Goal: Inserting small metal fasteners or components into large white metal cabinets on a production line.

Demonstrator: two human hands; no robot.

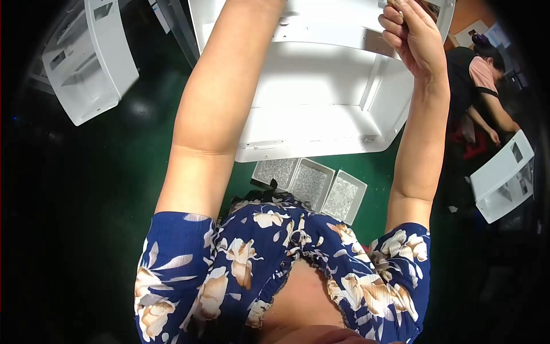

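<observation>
The big white box [315, 74] is in front of the person, and most of it shows below and left of the right grip [408, 28]. That grip is up by the box's far right side — its fingers are curled in, but I can't tell if they pinch anything or touch the box. The left grip is out of sight — past the top edge.

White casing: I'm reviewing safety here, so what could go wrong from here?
The right hand is close to an edge of the white casing, so knuckles might get scraped. Three open trays of small pieces show beyond its near edge; a bump could spill them.
</observation>
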